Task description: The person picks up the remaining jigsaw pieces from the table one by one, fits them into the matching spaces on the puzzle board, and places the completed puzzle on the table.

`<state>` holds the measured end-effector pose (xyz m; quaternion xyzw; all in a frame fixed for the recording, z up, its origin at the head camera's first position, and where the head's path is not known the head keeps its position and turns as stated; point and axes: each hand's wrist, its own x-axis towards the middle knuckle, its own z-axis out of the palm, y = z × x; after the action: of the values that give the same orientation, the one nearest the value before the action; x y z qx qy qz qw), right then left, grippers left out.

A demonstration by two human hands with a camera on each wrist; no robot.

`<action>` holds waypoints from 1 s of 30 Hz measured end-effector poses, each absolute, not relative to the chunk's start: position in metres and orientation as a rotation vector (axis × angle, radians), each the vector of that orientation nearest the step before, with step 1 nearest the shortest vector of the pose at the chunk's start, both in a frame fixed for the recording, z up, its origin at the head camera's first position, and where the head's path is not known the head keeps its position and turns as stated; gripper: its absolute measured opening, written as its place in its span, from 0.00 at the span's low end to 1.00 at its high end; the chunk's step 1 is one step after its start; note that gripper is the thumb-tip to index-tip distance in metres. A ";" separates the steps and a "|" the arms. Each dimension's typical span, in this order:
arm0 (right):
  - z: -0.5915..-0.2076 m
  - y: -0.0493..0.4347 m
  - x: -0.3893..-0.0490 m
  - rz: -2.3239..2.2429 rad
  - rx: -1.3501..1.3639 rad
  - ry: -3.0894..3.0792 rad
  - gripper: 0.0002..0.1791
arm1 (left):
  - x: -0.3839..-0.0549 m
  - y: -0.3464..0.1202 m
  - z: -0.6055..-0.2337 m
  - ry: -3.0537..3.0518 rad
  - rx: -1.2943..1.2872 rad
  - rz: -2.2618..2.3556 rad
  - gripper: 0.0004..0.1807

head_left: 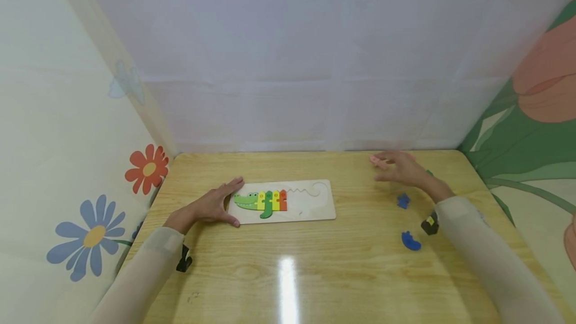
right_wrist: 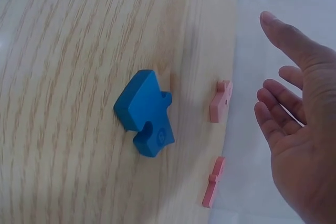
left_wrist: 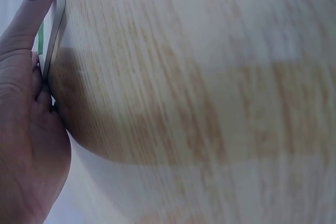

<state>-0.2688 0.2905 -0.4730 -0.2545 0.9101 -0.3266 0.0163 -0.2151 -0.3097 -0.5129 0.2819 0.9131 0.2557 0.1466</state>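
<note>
My left hand [head_left: 211,205] spans the left end of a wooden crocodile puzzle board [head_left: 315,209], thumb at the near edge and fingers at the far edge. Green, yellow and red pieces [head_left: 270,201] fill the board's left half; its right half bears a curled outline. My right hand [head_left: 402,168] hovers at the table's back right, fingers spread and holding nothing. Close to its fingertips is a pink puzzle piece [head_left: 380,161]. The right wrist view has two pink pieces [right_wrist: 220,100] on the table, apart from the hand, and a larger-looking blue piece [right_wrist: 147,114].
A blue piece [head_left: 403,201] and a curved blue piece [head_left: 410,241] lie by the right forearm. A green piece [head_left: 429,172] is partly hidden behind the right hand. White cloth [head_left: 288,89] hangs behind the wooden table [head_left: 234,274], with flowered cloths at both sides.
</note>
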 end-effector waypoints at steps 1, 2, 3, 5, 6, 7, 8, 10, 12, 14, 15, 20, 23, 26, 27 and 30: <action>-0.474 0.291 -0.269 -1.008 -0.788 2.837 0.35 | -0.215 -0.310 -0.513 2.630 0.813 0.736 0.71; -0.474 0.291 -0.269 -1.006 -0.781 2.840 0.35 | -0.215 -0.310 -0.514 2.631 0.813 0.735 0.71; -0.474 0.291 -0.270 -1.007 -0.778 2.842 0.35 | -0.215 -0.310 -0.514 2.631 0.816 0.734 0.71; -0.475 0.292 -0.270 -1.004 -0.760 2.842 0.35 | -0.215 -0.311 -0.514 2.632 0.816 0.735 0.71; -0.476 0.293 -0.271 -1.004 -0.745 2.841 0.35 | -0.215 -0.311 -0.514 2.632 0.816 0.735 0.71; -0.477 0.294 -0.271 -1.002 -0.733 2.841 0.35 | -0.215 -0.310 -0.514 2.632 0.817 0.737 0.71; -0.477 0.294 -0.271 -1.004 -0.721 2.840 0.35 | -0.215 -0.310 -0.513 2.632 0.817 0.736 0.71; -0.479 0.295 -0.272 -1.004 -0.699 2.842 0.35 | -0.214 -0.310 -0.513 2.632 0.815 0.737 0.71; -0.480 0.296 -0.273 -1.008 -0.690 2.846 0.35 | -0.214 -0.310 -0.513 2.632 0.813 0.739 0.71; -0.482 0.296 -0.274 -1.004 -0.680 2.854 0.36 | -0.213 -0.310 -0.512 2.630 0.811 0.743 0.71; -0.483 0.296 -0.275 -0.999 -0.681 2.859 0.36 | -0.213 -0.310 -0.512 2.630 0.810 0.744 0.71; -0.488 0.297 -0.277 -0.962 -0.658 2.881 0.38 | -0.214 -0.310 -0.513 2.631 0.798 0.747 0.70; -0.491 0.299 -0.278 -0.923 -0.658 2.905 0.38 | -0.214 -0.311 -0.514 2.641 0.779 0.732 0.70; -0.493 0.300 -0.280 -0.884 -0.659 2.929 0.39 | -0.213 -0.312 -0.514 2.647 0.762 0.716 0.70; -0.494 0.300 -0.280 -0.869 -0.652 2.935 0.40 | -0.213 -0.312 -0.514 2.648 0.758 0.714 0.70; -0.495 0.301 -0.281 -0.862 -0.623 2.931 0.41 | -0.214 -0.312 -0.514 2.649 0.757 0.714 0.70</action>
<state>-0.2815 0.3011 -0.4946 -0.1997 0.9400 -0.2764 0.0118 -0.2136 -0.3115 -0.5144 0.2629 0.9207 0.2481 0.1471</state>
